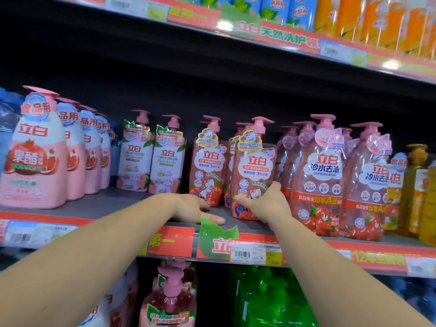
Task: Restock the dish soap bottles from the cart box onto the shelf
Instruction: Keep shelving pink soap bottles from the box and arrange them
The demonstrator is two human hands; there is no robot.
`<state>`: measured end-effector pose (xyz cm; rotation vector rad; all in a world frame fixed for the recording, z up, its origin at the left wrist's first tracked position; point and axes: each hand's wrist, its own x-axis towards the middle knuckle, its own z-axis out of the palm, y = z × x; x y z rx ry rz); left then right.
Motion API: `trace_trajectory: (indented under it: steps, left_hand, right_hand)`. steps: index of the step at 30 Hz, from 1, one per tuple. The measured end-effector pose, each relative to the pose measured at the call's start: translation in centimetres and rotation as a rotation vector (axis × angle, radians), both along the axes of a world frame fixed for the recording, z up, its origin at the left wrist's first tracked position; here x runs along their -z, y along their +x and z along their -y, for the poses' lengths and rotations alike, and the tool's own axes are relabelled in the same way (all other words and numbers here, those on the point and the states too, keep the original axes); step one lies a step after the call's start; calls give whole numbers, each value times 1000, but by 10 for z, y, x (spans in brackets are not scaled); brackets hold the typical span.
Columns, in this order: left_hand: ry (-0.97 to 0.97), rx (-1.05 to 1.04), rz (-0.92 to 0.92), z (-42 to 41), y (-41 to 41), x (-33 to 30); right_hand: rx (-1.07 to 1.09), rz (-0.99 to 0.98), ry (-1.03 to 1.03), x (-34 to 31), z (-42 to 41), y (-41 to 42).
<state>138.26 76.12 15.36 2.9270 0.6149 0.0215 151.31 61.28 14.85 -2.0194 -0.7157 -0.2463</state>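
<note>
A right hand [264,204] grips a pink soap bottle [252,175] on the part-filled shelf [132,204], the left hand [198,208] resting flat beside; the cart box is unseen.

The right hand [264,204] is covering the lower label of the duck bottle [253,171], and its fingertips are lying out of sight at 3 o'clock behind the bottle. The left hand [195,210] is hiding the base of the neighbouring bottle [208,166]. The price tag [256,253] print is blurring. Bottles at 9 o'clock [7,138] are running off the edge.
</note>
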Motion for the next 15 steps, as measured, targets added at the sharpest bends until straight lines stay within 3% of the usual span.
trace_trajectory:
  steps: [4, 7, 11, 15]
  left_hand:
    - [-29, -8, 16, 3, -6, -2]
    - [-19, -35, 160, 2, -24, -9]
    - [-46, -77, 404, -6, -89, -13]
    - [-27, -132, 583, -18, -181, 7]
  right_hand:
    - [-11, -19, -17, 0, 1, 3]
    - [-12, -51, 54, 0, 5, -6]
    - [104, 262, 265, -8, 2, -54]
    - [-90, 476, 104, -14, -42, -159]
